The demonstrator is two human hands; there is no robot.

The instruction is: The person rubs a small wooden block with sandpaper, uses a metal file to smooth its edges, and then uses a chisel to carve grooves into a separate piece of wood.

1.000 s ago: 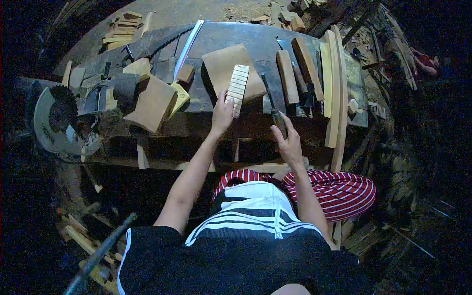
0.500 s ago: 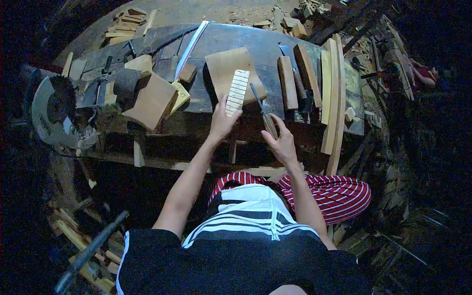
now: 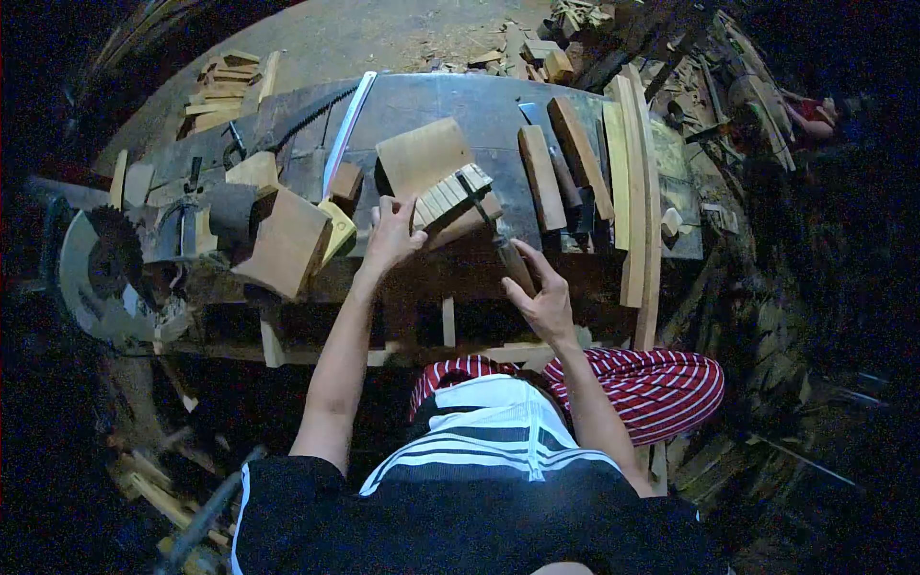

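My left hand [image 3: 391, 235] pinches the lower left end of a pale wooden block [image 3: 443, 199] scored with several parallel cuts. My right hand [image 3: 540, 292] is wrapped round the wooden handle of a chisel-like tool [image 3: 515, 264]. The tool's dark blade lies across the upper right part of the scored block. Under and behind the block is a broad, curved piece of wood [image 3: 422, 153] on the bench.
On the dark bench [image 3: 431, 91] lie a white straightedge [image 3: 350, 134], a toothed saw blade [image 3: 316, 115], wooden bars [image 3: 543, 177] and a shaped block [image 3: 285, 240]. A round toothed blade [image 3: 101, 273] stands left. Another person [image 3: 815, 120] is at far right.
The scored block has tilted to the right and its far end now meets the tool's blade. Both hands appear lower in view, my left one further left, as the view has shifted.
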